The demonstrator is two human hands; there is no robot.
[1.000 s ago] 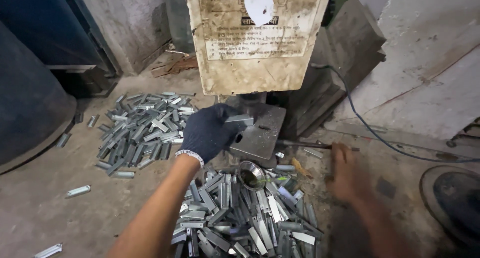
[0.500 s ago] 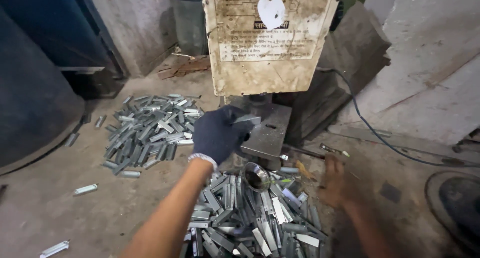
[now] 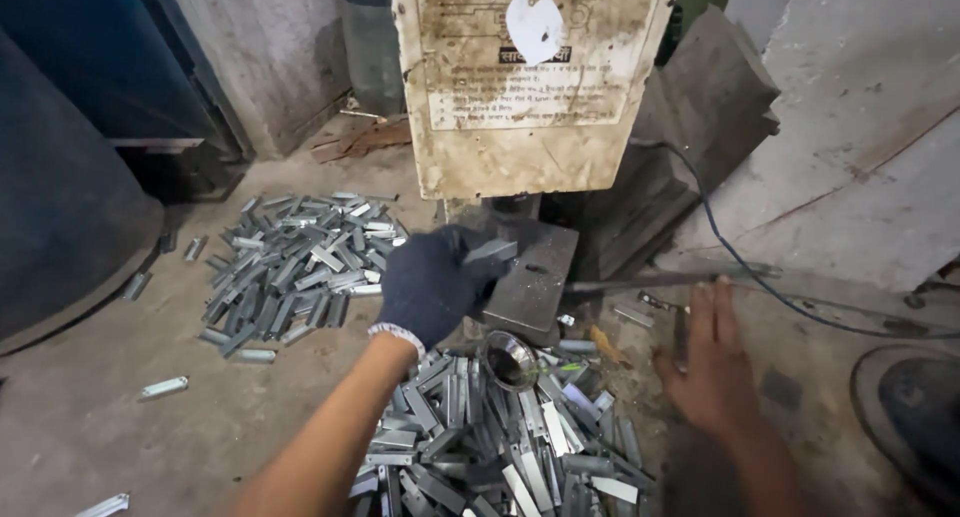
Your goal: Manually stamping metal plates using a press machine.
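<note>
Shiny metal strips (image 3: 300, 267), dark knit glove (image 3: 432, 285)

Two heaps of grey metal strips, too many to count: one near my knees (image 3: 500, 447), one farther left (image 3: 300, 262). One small metal bowl (image 3: 508, 361). One press block (image 3: 535, 282). One strip (image 3: 492, 252) in my gloved left hand (image 3: 432, 285). One bare right hand (image 3: 712, 362).

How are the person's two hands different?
The left hand wears a dark glove; the right hand is bare. The left hand holds a small metal piece at the press plate; the right hand holds nothing, fingers spread flat, low over the floor. The left looks sharp, the right blurred. Both reach forward near the pile of metal strips.
</note>
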